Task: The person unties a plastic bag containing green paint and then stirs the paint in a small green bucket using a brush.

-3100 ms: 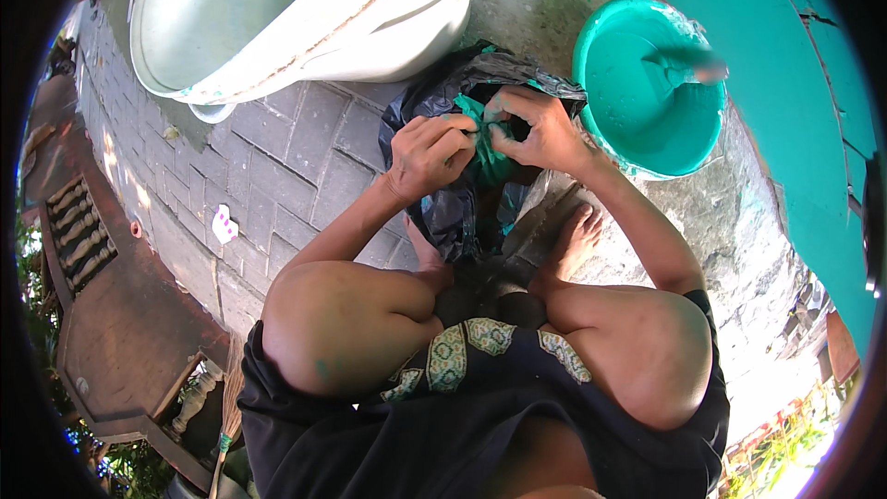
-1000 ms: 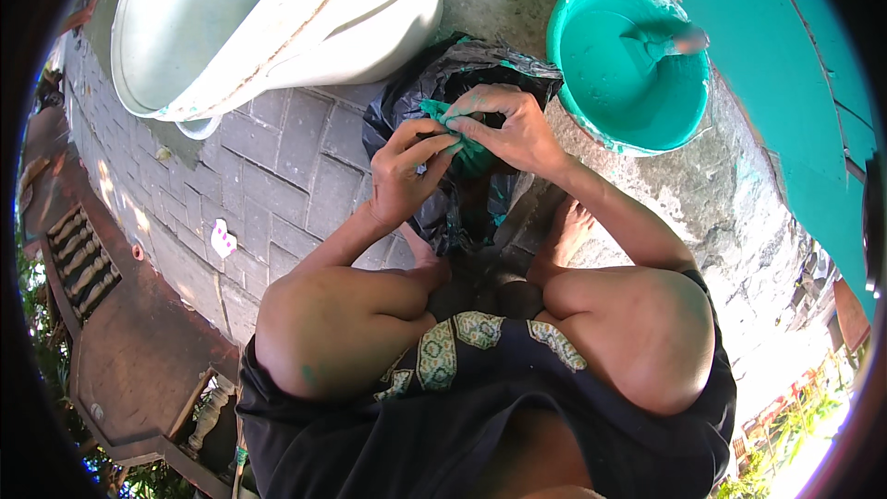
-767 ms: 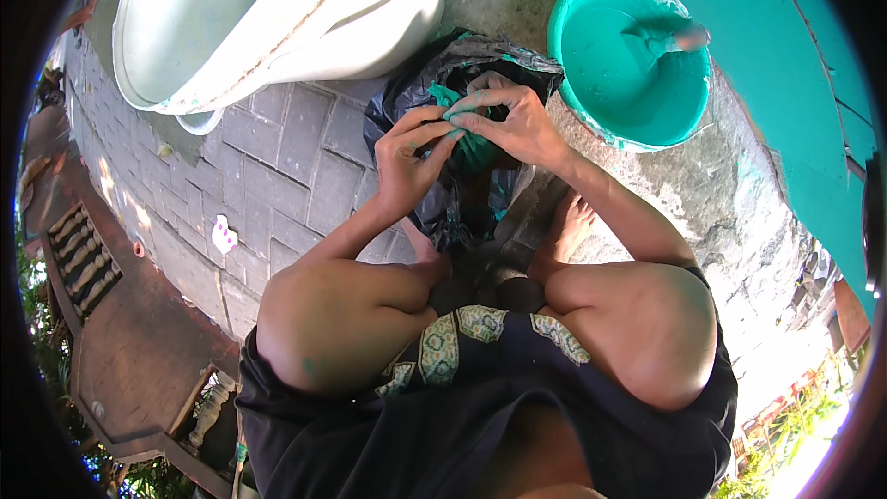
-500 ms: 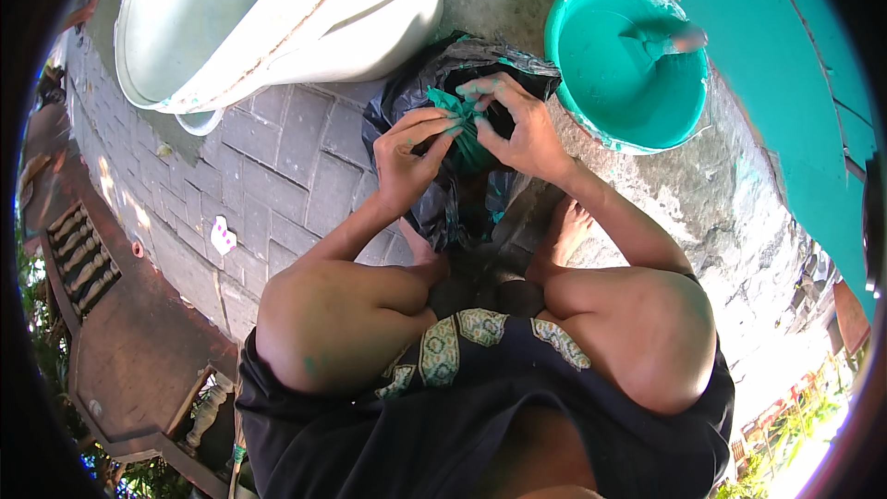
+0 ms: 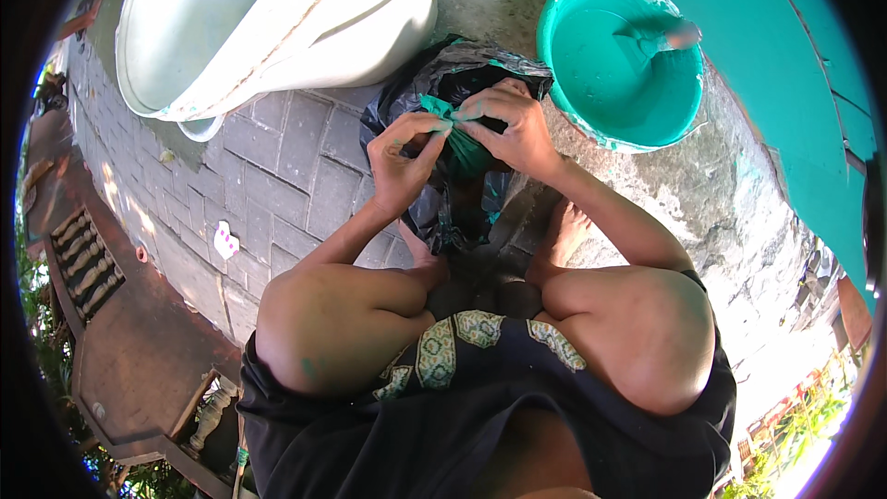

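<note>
Over grey paving blocks (image 5: pixel 282 194), crouching | pinching gathered neck of green bundle (image 5: pixel 469 159) in closed fingertip grip of left hand (image 5: pixel 397 159) and right hand (image 5: pixel 519 129), at mouth of black plastic bag (image 5: pixel 462 56) | probably handling soft, pliable, paint-slick; best lifting by neck | seeing teal paint (image 5: pixel 610 88) and leaning paintbrush (image 5: pixel 661 41) in round bucket (image 5: pixel 555 28)

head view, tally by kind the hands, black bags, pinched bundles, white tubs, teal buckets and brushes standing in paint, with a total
Hands: 2 (left hand, right hand)
Black bag: 1
Teal bundle: 1
White tub: 1
Teal bucket: 1
Brush: 1
Total: 7
</note>
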Tool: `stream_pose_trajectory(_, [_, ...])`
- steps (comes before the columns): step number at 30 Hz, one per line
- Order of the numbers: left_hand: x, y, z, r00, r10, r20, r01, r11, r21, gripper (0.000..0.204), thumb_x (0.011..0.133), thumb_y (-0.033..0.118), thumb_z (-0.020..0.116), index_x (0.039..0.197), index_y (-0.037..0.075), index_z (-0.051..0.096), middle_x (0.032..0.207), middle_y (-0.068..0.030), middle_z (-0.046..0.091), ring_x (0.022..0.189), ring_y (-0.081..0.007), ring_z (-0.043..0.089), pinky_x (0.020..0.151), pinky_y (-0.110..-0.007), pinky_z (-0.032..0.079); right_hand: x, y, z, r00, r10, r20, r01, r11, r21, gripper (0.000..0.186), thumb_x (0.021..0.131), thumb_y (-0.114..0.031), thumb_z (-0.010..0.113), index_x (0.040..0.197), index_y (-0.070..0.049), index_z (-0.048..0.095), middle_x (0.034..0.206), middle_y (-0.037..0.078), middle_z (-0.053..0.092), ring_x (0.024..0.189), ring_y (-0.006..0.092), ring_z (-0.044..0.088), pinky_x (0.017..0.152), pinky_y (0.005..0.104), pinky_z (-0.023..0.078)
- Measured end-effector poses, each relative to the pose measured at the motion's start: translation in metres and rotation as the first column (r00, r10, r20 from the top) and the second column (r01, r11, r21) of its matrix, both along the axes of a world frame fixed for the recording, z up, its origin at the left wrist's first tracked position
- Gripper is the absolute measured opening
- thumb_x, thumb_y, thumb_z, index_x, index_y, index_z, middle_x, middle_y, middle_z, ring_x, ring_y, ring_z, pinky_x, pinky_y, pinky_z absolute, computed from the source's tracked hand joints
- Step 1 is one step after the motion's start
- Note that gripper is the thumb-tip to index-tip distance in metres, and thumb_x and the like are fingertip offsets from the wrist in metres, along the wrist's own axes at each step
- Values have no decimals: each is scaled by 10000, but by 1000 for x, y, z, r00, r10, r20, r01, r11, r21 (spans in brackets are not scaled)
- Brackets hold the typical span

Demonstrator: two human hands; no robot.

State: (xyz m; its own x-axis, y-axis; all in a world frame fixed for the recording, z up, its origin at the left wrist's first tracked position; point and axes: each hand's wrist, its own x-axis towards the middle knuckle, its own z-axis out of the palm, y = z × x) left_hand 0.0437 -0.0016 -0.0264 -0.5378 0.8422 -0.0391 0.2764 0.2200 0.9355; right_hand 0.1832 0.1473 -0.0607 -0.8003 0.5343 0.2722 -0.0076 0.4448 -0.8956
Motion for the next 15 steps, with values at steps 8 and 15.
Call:
stream_pose_trajectory(8, [3, 6, 8, 994, 75, 82, -81, 994, 70, 179, 826, -53, 751, 971, 24, 679, 898, -7, 692, 612, -21, 522, 566, -185, 424, -7, -6, 6, 999, -37, 14, 40, 945, -325, 93, 826, -42, 762, 916, -51, 739, 912, 87, 743, 874, 260, 690, 778, 353, 539])
stream_pose_trajectory(15, [-8, 1, -5, 986, -101, -131, 110, 992, 61, 206, 793, -80, 748, 955, 27, 681, 851, -38, 679, 534, -33, 388, 504, -214, 355, -7, -7, 4, 988, -70, 138, 105, 960, -261, 64, 854, -44, 749, 894, -11, 711, 853, 109, 731, 766, 241, 718, 702, 328, 548])
